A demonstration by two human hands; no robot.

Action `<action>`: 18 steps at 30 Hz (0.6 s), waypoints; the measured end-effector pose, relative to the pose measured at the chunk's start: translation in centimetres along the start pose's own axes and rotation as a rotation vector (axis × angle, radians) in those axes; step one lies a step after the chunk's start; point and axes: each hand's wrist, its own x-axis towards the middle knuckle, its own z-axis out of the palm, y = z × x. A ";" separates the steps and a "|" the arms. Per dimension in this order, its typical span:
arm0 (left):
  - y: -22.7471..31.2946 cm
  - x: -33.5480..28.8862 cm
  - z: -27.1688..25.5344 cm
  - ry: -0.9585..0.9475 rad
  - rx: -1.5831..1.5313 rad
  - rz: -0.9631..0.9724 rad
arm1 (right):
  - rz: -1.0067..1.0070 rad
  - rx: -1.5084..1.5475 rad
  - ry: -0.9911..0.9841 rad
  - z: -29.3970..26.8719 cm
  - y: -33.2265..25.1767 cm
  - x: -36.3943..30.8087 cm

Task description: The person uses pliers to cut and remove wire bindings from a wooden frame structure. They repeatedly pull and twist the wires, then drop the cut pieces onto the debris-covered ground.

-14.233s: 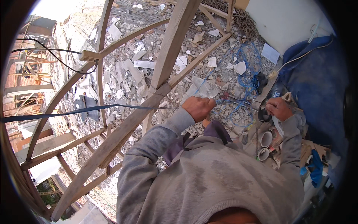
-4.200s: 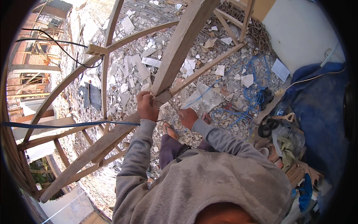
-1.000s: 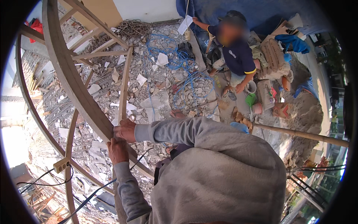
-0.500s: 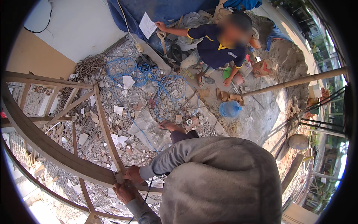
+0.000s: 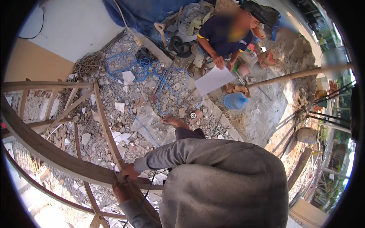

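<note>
My right hand (image 5: 130, 173) closes around the joint where a straight wooden strut (image 5: 107, 131) meets a curved wooden beam (image 5: 74, 163). Just below it, my left hand (image 5: 121, 193) has its fingers wrapped against the same joint, beside a short timber piece (image 5: 141, 199) slanting toward the lower edge. Some fingers of both hands are hidden by wood. A thin dark cord (image 5: 149, 187) hangs past the left forearm. My grey sleeves reach in from the right and below, and a bare foot (image 5: 174, 121) rests on the rubble.
Broken concrete and tile rubble (image 5: 118, 108) surrounds the frame. Blue rope (image 5: 129, 68) lies tangled there. Across from me, a co-worker (image 5: 224, 34) holds a white sheet (image 5: 215, 80). A blue water jug (image 5: 235, 101), a wooden pole (image 5: 300, 75) and a shovel handle (image 5: 161, 33) are nearby.
The co-worker has brought the sheet from an outstretched hand down in front, now in both hands. My hands stay at the joint, shifted slightly left in the picture.
</note>
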 end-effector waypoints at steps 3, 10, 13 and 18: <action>-1.1 -1.8 -1.1 0.150 -0.062 0.115 | -0.060 -0.072 -0.002 0.1 0.7 0.5; -0.7 -3.4 -2.7 0.419 -0.135 -0.144 | -0.038 -0.109 0.105 0.8 -0.3 -1.5; 0.5 -2.4 -3.4 0.388 0.002 -0.111 | 0.002 -0.158 0.158 1.6 -1.6 -2.4; 1.4 2.9 -5.4 0.254 0.301 0.203 | 0.086 -0.173 0.158 0.9 -3.6 -2.3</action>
